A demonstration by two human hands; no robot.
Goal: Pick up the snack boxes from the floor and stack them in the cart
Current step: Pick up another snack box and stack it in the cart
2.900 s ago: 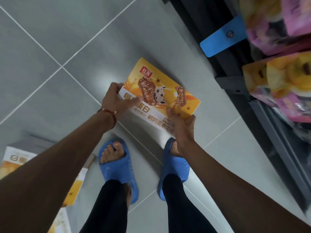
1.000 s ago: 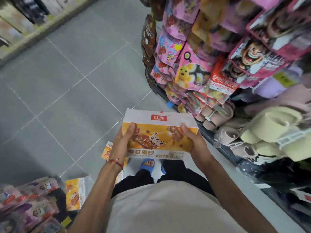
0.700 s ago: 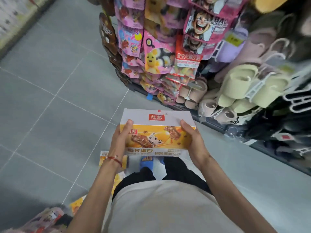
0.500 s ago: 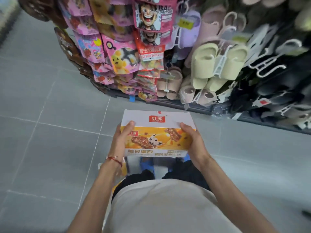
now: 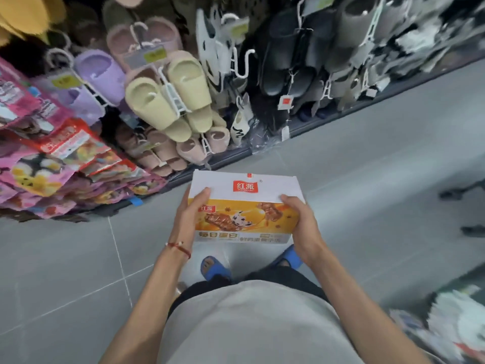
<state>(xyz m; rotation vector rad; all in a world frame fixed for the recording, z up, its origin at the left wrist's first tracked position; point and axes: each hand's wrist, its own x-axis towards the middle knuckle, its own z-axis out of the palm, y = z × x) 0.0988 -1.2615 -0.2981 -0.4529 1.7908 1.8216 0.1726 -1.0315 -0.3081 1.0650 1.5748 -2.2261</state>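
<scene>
I hold one snack box (image 5: 246,206) level in front of my waist, above the grey floor. It is orange and white with a red logo on its white top side. My left hand (image 5: 190,219) grips its left end, thumb on the top. My right hand (image 5: 301,219) grips its right end the same way. No cart is in view, and no other snack box shows on the floor.
A rack of hanging slippers (image 5: 173,93) and dark shoes (image 5: 301,53) runs along the far side. Pink snack bags (image 5: 39,164) hang at the left. My feet in blue slippers (image 5: 214,269) stand below the box. More goods (image 5: 451,327) sit at the lower right.
I lifted the box off the floor and stood up. Since then my view has turned right along the rack, from snack bags to slippers. The other boxes on the floor have left the view.
</scene>
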